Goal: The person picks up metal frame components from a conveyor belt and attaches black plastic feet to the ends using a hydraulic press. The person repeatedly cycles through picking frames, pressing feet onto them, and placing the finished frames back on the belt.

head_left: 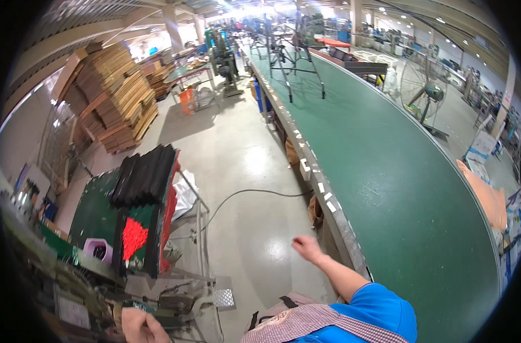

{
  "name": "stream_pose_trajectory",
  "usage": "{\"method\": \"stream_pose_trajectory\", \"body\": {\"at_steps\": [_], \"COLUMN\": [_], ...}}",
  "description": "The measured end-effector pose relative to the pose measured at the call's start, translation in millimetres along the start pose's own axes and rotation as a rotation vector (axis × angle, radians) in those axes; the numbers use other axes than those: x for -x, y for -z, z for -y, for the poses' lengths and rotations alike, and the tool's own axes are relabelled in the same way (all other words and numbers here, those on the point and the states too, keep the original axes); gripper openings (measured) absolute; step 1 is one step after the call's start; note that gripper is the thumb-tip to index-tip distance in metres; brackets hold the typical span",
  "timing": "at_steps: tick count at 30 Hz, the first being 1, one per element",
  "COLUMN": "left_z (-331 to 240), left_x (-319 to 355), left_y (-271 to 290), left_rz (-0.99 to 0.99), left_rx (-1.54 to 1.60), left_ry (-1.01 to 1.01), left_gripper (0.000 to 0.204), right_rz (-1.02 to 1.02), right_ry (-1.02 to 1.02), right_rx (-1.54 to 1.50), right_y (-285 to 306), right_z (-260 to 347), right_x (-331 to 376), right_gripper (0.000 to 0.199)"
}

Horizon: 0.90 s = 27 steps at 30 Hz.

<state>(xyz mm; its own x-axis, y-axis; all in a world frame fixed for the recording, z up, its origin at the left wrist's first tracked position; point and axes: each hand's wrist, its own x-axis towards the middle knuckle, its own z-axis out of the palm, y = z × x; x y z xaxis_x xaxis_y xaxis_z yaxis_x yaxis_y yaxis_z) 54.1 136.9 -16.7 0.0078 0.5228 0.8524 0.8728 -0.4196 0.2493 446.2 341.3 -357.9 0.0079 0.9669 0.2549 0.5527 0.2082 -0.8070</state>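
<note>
My right hand (308, 248) hangs over the floor beside the near edge of the green conveyor belt (397, 188), its fingers curled closed with nothing seen in them. At the lower left, my left hand (141, 326) is beside a dark machine (72, 286); its fingers are curled, and whatever they may hold is hidden. Past that machine, a green-topped work table (94, 208) carries a stack of black ribbed parts (143, 174), a heap of small red pieces (134, 237) and a lilac container (98, 250) with dark bits inside.
A dark cable (249, 191) crosses the floor between table and conveyor. Black metal frames (294, 63) stand on the belt's far part. Stacked cardboard (114, 91) rises at the left, and an orange bin (186, 100) stands beyond. A large fan (426, 91) is right of the belt.
</note>
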Motion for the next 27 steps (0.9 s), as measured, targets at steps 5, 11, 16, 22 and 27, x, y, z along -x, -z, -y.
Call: {"method": "stream_pose_trajectory", "body": {"at_steps": [5, 11, 16, 22, 27], "left_z": [26.8, 32.8, 33.8, 59.8, 81.0], "left_x": [-50.6, -107.3, -144.7, -198.8, -262.4], "left_y": [-135.8, -345.3, -547.1, -816.5, -1048.8], "left_rz": [0.135, 0.331, 0.656, 0.912, 0.779], "left_rx": [0.339, 0.663, 0.968, 0.979, 0.863], "left_ry": [0.142, 0.085, 0.362, 0.495, 0.586], "left_gripper": [0.010, 0.006, 0.009, 0.012, 0.028], "right_rz": [-0.515, -0.622, -0.611, -0.775, -0.878], "right_ry": [0.019, -0.078, -0.185, -0.465, -0.767], "right_rx": [0.425, 0.532, 0.575, 0.709, 0.929], "right_y": [92.6, 118.6, 123.3, 114.3, 118.5], "right_z": [-34.9, -70.5, -62.1, -74.3, -82.5], "right_x": [-24.2, -13.8, -31.6, -30.4, -39.4], "right_gripper": [0.018, 0.023, 0.025, 0.020, 0.018]}}
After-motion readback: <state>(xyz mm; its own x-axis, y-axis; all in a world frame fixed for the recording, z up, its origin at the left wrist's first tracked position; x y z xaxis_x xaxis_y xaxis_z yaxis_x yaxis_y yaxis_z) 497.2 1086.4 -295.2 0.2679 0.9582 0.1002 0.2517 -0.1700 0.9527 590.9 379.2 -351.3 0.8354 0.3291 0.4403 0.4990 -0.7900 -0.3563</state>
